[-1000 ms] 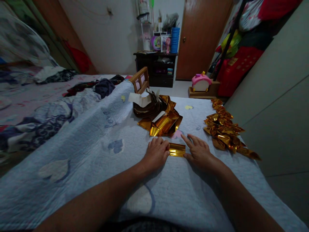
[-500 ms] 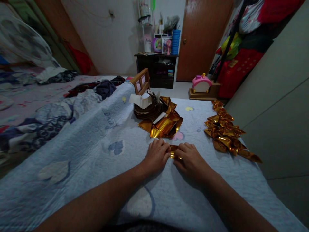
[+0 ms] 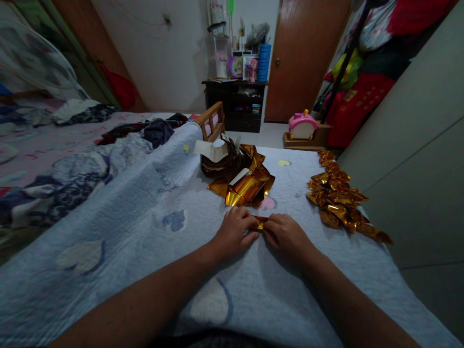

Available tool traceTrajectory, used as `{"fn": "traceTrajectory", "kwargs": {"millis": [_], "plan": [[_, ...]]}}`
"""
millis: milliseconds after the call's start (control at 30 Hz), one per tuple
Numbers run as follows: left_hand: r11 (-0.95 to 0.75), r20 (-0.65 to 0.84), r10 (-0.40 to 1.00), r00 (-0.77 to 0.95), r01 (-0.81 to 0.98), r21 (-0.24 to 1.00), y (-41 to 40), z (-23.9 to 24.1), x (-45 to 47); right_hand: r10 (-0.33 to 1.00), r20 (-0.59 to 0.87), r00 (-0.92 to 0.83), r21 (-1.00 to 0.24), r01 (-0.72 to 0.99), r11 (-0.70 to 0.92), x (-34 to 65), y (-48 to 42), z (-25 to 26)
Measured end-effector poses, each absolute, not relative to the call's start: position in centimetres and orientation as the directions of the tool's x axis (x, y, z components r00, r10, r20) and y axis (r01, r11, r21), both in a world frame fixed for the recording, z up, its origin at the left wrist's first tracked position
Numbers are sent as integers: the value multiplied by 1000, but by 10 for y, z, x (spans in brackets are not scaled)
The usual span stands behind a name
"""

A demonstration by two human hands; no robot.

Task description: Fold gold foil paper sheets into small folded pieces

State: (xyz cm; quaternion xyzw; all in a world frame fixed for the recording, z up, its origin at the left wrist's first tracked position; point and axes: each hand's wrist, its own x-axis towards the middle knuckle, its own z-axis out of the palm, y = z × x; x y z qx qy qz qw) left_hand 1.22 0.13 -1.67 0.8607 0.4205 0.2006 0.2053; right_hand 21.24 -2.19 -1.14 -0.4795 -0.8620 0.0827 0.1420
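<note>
Between both hands lies a small piece of shiny gold foil paper (image 3: 260,223), low on the quilt. My left hand (image 3: 237,229) grips its left end with fingers bent and the thumb along the near edge. Around the right end, my right hand (image 3: 287,235) is curled in the same way. Most of the piece is covered by my fingers. Just beyond the hands, loose gold foil sheets (image 3: 250,186) lie against a dark, curled paper stack (image 3: 221,164) with whitish edges. Off to the right is a heap of folded gold foil pieces (image 3: 337,200).
A pale blue quilt (image 3: 145,256) with heart shapes covers the bed. Rumpled clothes (image 3: 79,179) lie to the left. Behind the bed stand a wooden rail (image 3: 213,123), a dark cabinet (image 3: 235,108) and a pink toy case (image 3: 303,126). A pale panel (image 3: 416,159) borders the right side.
The foil strip between my hands now looks narrower. My right hand's fingers have shifted slightly left and lower over it, and my left thumb has moved along the near edge.
</note>
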Motion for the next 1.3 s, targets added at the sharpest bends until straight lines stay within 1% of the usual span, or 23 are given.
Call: {"fn": "traceTrajectory", "kwargs": {"millis": [133, 300, 600, 733, 867, 1133, 1300], "plan": [[-609, 247, 777, 580, 589, 532, 6, -20, 10, 847, 208, -490, -319, 784, 532, 213, -22, -11], [-639, 267, 748, 607, 551, 537, 3, -15, 9, 824, 256, -506, -386, 728, 567, 211, -25, -9], [-653, 295, 689, 662, 392, 648, 8, -14, 6, 812, 279, -513, -498, 646, 579, 213, -25, -7], [-601, 293, 730, 617, 375, 706, 8, -10, 4, 818, 287, -499, -549, 614, 567, 218, -23, 1], [-533, 288, 782, 552, 356, 767, 9, -5, 3, 852, 289, -436, -602, 610, 516, 228, -19, 2], [-454, 283, 832, 477, 293, 841, 14, -4, -1, 879, 317, -355, -711, 525, 468, 246, -9, -5], [-415, 260, 845, 468, 267, 870, 15, -4, -2, 906, 282, -316, -758, 505, 412, 250, -7, -2]]}}
